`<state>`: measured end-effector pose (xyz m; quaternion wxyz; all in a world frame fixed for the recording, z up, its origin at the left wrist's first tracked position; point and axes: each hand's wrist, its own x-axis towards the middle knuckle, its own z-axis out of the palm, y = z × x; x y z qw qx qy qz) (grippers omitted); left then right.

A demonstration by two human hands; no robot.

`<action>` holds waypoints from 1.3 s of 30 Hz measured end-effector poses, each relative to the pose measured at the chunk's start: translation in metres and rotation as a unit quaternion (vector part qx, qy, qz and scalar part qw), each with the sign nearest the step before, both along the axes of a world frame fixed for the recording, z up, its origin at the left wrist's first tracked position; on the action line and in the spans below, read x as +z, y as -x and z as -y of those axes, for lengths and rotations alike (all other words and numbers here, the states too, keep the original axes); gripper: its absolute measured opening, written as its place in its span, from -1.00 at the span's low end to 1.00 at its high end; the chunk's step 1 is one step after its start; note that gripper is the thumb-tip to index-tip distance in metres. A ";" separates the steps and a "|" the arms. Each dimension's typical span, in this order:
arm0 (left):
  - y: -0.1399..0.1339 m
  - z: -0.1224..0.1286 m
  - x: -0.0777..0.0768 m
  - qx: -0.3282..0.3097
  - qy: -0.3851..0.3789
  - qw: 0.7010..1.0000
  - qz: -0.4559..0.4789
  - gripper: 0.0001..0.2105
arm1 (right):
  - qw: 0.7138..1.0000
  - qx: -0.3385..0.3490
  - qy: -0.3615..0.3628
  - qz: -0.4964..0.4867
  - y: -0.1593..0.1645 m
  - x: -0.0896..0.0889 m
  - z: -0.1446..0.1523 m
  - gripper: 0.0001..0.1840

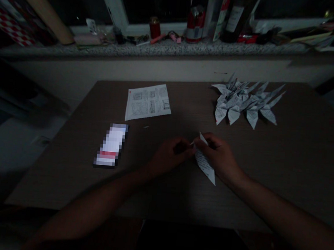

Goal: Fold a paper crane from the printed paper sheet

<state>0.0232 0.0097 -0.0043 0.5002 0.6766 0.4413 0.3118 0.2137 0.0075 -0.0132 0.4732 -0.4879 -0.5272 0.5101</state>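
Between my hands, just above the table, is a folded piece of printed paper (205, 166), narrow and pointed at both ends. My right hand (218, 152) grips it near its upper part, thumb on the near face and fingers behind. My left hand (175, 152) pinches the paper's left edge between thumb and forefinger. A flat printed sheet (148, 102) lies farther back on the left. At the back right sits a cluster of several folded paper cranes (244, 102) with pointed tips, set close together.
A phone (111, 145) with a lit, blurred screen lies on the brown table (76, 141) at left. A tiny paper scrap (146, 127) rests near the sheet. Behind the table, a stone windowsill (126, 49) carries cans (195, 25), bottles (233, 22) and small clutter. The room is dim.
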 end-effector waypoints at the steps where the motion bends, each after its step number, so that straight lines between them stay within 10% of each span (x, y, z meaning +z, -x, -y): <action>1: 0.000 0.000 -0.001 -0.014 0.010 1.000 0.007 -0.74 | 1.000 -0.004 0.004 -0.014 0.000 0.000 0.000 -0.74; 39: 0.011 -0.015 -0.003 0.051 0.017 0.998 -0.014 -0.75 | 0.994 0.077 0.046 0.066 -0.014 -0.004 -0.010 -0.70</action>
